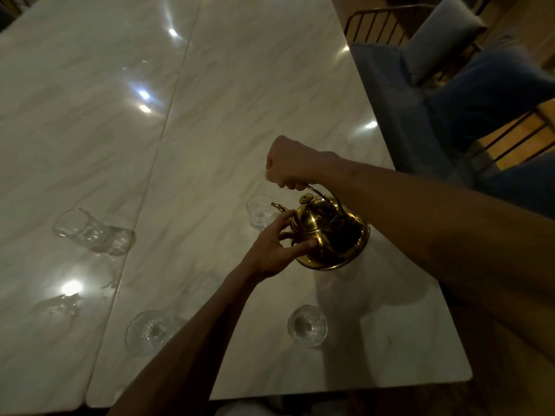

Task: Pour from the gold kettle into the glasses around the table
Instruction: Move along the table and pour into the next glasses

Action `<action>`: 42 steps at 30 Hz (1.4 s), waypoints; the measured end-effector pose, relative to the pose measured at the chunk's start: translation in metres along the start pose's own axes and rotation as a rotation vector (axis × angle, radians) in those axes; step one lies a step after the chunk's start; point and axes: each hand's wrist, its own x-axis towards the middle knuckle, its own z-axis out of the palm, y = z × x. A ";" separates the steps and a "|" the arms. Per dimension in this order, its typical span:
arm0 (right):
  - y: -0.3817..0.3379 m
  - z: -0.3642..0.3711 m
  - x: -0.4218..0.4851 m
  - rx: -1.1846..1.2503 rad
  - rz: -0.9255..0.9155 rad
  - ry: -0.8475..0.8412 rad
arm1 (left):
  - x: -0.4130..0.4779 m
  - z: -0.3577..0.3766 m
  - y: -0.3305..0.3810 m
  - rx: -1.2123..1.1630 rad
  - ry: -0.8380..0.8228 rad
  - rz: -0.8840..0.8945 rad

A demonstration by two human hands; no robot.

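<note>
The gold kettle hangs tilted to the left above the white marble table. My right hand is shut on its arched handle from above. My left hand presses its fingers against the kettle's body and lid on the left side. The thin spout points into a clear glass standing just left of the kettle. Three more clear glasses stand on the table: one at the left, one near the front left, partly behind my left forearm, and one at the front right.
Blue cushioned chairs with gold wire backs stand close along the table's right edge. A seam runs between two joined tabletops. Ceiling lights glare on the glossy surface. The near table edge is at the bottom.
</note>
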 end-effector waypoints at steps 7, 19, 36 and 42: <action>0.002 -0.001 -0.013 0.050 0.003 0.048 | -0.005 0.000 0.000 0.037 0.004 0.017; 0.015 0.000 -0.073 0.373 -0.012 0.196 | -0.026 -0.012 0.004 0.219 0.015 0.031; -0.049 0.052 -0.151 0.429 -0.357 -0.033 | -0.174 -0.011 -0.009 0.304 0.386 -0.053; -0.078 0.083 -0.168 0.417 -0.443 -0.131 | -0.225 -0.008 -0.027 0.252 0.543 -0.154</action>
